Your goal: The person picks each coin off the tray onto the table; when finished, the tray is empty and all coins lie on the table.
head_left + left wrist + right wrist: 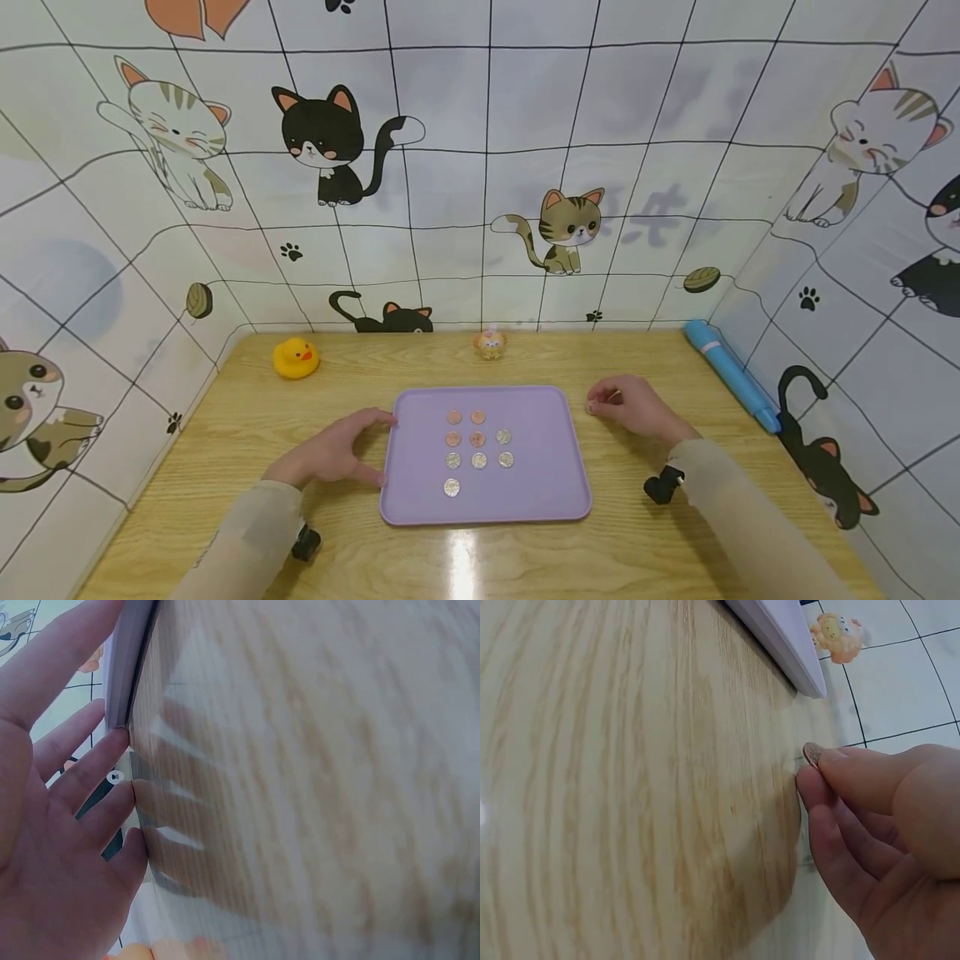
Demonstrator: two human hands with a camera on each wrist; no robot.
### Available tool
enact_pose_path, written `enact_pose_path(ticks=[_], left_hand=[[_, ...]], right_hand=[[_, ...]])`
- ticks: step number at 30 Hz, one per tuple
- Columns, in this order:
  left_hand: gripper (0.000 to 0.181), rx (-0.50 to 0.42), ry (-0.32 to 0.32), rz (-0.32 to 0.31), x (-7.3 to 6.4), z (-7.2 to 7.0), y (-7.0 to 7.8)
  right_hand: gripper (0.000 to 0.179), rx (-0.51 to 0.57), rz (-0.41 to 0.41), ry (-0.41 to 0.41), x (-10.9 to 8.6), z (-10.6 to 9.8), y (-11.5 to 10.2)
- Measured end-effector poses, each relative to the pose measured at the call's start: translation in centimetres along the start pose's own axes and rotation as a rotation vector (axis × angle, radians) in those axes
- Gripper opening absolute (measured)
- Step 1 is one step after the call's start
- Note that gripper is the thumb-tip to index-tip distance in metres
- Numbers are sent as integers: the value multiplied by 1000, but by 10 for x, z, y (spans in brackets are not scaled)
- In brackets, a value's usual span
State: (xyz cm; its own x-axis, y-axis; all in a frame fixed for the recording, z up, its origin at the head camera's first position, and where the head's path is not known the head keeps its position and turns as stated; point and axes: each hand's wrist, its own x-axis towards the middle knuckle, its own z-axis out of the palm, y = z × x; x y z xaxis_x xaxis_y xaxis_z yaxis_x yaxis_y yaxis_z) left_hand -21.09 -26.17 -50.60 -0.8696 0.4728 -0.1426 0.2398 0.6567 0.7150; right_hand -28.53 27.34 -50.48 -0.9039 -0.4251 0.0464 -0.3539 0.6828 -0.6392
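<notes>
A lilac tray [540, 492] lies flat on the table. Copper-coloured coins [453, 439] sit in its upper left part, with silver-coloured coins [478, 460] below and to their right, all in loose rows. At the tray's left edge my left hand [337, 450] is spread, thumb and fingertips touching the rim; its fingers [90, 761] look relaxed. Just right of the tray, my right hand [633, 406] pinches a coin [812, 754] between thumb and index finger, low over the table. This coin looks brownish and is tilted on edge.
A yellow rubber duck [296, 358] stands at the table's back left. A small orange figurine [490, 343] is behind the tray. Along the right back edge lies a blue tube-shaped object [731, 375]. Cat-patterned sheeting [450, 183] rises behind the wooden table [375, 567].
</notes>
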Motion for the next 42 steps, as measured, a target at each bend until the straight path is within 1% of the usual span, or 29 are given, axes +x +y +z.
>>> enact_pose_path(ticks=[4,8,13,20,25,29,34,36,42], left_hand=[[89,0,4,4,1,0,-1],[90,0,1,-7,0,0,-1],[89,1,1,0,-1,0,-1],[89,3,1,9,-2,-1,0],[89,0,0,13,-1,0,-2],[89,8,2,22,-1,1,-3],[90,-2,5,22,-1,0,-2],[90,-2,4,18,0,0,-3],[90,-11,3,1,0,1,-3]], right_hand=[[6,-43,19,6,3,0,-3],[5,-78,29,-3,6,0,-4],[5,-117,34,-11,10,4,-5],[4,-97,60,-25,13,5,-9],[4,-119,55,-19,14,6,-6],[5,-107,58,-17,15,5,-6],[12,-76,81,-7,17,4,-15],[14,-71,62,-10,20,5,-22],[14,-53,-59,-60,28,15,-52]])
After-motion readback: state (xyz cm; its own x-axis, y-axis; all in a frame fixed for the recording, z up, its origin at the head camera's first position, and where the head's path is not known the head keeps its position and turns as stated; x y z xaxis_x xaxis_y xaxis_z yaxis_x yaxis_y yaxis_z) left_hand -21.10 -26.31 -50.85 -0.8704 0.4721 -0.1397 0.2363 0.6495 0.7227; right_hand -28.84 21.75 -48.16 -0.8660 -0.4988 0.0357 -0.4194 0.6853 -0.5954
